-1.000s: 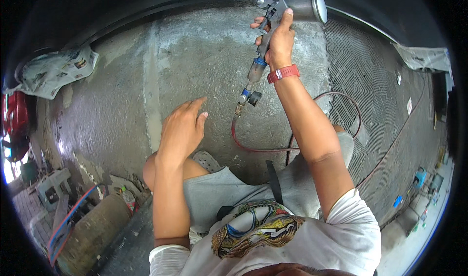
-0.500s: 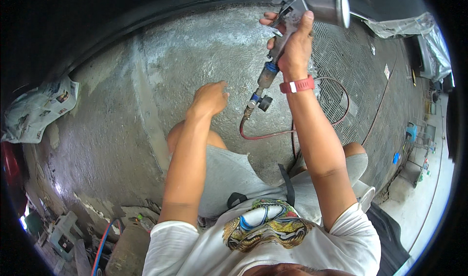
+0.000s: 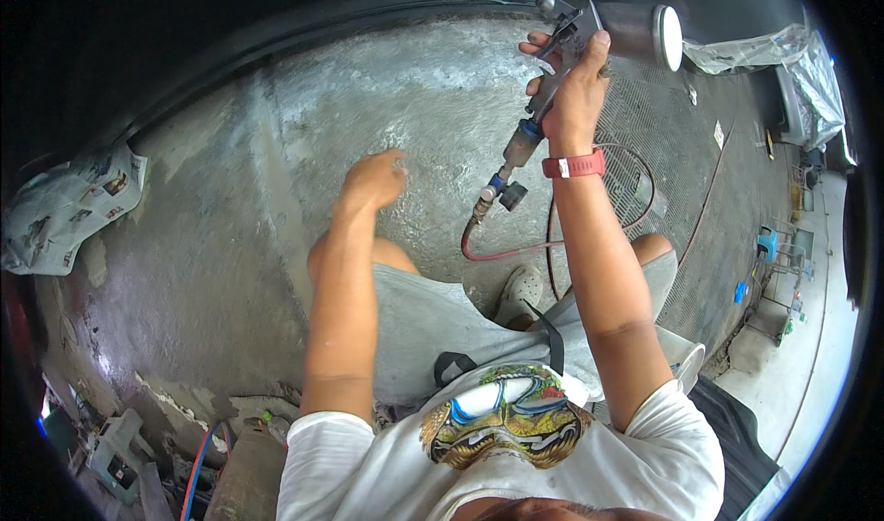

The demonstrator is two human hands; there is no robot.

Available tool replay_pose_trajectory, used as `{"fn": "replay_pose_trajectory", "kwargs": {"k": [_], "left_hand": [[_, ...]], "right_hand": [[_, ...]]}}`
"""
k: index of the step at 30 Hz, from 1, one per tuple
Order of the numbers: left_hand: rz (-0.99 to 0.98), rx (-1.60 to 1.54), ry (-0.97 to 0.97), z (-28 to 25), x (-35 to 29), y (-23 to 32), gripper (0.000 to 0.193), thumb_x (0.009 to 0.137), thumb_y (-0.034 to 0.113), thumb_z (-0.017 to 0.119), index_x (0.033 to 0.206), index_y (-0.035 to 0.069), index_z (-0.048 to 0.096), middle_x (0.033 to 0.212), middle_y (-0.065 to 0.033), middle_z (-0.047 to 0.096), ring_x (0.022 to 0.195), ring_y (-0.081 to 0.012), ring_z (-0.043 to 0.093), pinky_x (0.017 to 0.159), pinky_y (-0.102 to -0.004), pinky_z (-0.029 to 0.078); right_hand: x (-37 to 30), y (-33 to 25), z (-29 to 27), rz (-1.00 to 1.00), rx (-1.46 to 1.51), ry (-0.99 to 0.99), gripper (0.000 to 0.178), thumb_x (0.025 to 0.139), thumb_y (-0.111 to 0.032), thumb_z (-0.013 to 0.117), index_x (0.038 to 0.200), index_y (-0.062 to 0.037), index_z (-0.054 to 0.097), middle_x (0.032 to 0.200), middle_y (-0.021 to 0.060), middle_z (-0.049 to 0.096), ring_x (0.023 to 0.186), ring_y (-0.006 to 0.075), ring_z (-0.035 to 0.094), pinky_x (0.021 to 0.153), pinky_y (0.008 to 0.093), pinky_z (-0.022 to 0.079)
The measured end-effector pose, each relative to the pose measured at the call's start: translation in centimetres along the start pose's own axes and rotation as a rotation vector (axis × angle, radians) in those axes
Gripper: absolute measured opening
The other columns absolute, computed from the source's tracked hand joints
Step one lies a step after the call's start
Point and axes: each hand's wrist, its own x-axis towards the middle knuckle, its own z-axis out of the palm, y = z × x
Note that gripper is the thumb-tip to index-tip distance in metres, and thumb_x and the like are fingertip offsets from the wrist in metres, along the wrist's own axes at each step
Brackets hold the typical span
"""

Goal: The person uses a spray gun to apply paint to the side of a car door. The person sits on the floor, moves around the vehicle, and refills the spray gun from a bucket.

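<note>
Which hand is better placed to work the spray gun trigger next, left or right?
Right. The right hand is already wrapped around the spray gun grip, fingers by the trigger, red hose hanging below. The left hand is empty, held out over the concrete floor, apart from the gun.

Spray gun in the right hand, raised far right, its hose trailing down to the floor beside the knees. Left hand lower, left of the hose fitting. Crumpled newspaper on the floor far left; floor grate right of the right hand.
</note>
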Motion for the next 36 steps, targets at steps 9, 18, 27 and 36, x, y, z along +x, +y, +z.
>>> {"fn": "replay_pose_trajectory", "kwargs": {"k": [9,18,27,36], "left_hand": [[-0.227,-0.035,0.189,-1.4,-6.6,-2.3,0.043,0.102,0.024,0.062,0.143,0.011,0.063,0.130,-0.0225,0.071,0.125,-0.0405,0.065,0.107,-0.0501,0.051],[-0.285,-0.005,0.226,-1.4,-11.0,-0.7,0.044,0.104,0.026,0.061,0.145,0.010,0.061,0.130,-0.0194,0.073,0.123,-0.0387,0.067,0.105,-0.0483,0.051],[-0.189,-0.079,0.243,-1.2,-10.7,0.8,0.044,0.104,0.026,0.061,0.145,0.010,0.060,0.133,-0.0199,0.070,0.127,-0.0394,0.064,0.108,-0.0491,0.049],[0.034,-0.354,0.513,-2.0,-8.4,1.9,0.060,0.099,0.023,0.063,0.153,0.002,0.048,0.146,-0.0233,0.061,0.139,-0.0392,0.055,0.117,-0.0476,0.044]], "right_hand": [[-4.1,8.3,5.2,0.184,-0.039,-0.054,0.068,0.112,-0.057,0.038,0.114,0.0036,0.068,0.084,0.0115,0.072,0.057,0.0180,0.065,0.046,0.0305,0.051],[-8.2,10.2,9.4,0.320,0.015,-0.435,0.066,0.112,-0.056,0.041,0.109,0.0034,0.070,0.087,0.0111,0.074,0.068,0.0176,0.069,0.047,0.0308,0.053],[-3.1,13.5,3.5,0.146,-0.101,-0.044,0.060,0.114,-0.051,0.038,0.132,0.0008,0.062,0.094,0.0136,0.072,0.076,0.0199,0.072,0.047,0.0304,0.056],[-10.1,10.8,9.6,0.256,-0.173,-0.454,0.061,0.113,-0.052,0.041,0.126,0.0038,0.063,0.098,0.0153,0.074,0.085,0.0226,0.072,0.065,0.0356,0.061]]}}
